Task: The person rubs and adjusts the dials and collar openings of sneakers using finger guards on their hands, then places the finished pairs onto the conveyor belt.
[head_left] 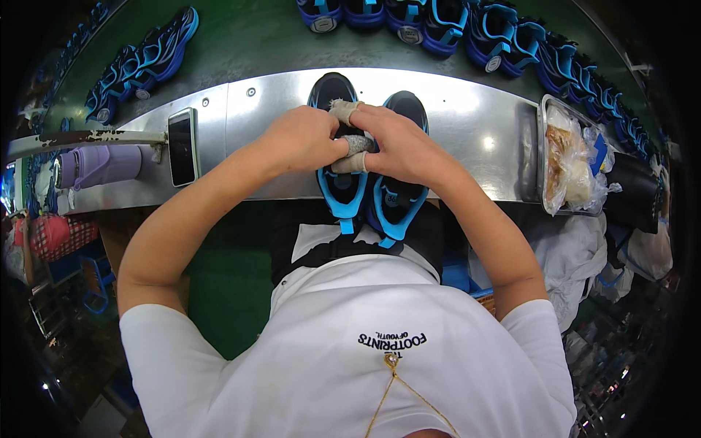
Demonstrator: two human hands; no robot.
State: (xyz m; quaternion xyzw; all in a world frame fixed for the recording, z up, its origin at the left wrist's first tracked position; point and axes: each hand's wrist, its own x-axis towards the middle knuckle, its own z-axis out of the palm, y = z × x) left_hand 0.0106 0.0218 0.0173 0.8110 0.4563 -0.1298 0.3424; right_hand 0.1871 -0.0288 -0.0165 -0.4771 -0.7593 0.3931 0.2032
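Note:
A pair of black sneakers with bright blue trim lies side by side on the metal bench edge, toes away from me and heels over my lap. Both my hands meet over the laced middle of the left sneaker. My left hand has its fingers bent down onto that shoe, a grey cloth cover on its thumb. Tan cloth covers wrap the thumb and a finger of my right hand, which curls in from the right and partly hides the right sneaker. What the fingertips pinch is hidden.
A phone and a lilac bottle lie left on the metal bench, near a worn metal bar. At right sits a tray of plastic bags. Several similar sneakers line the green surface beyond.

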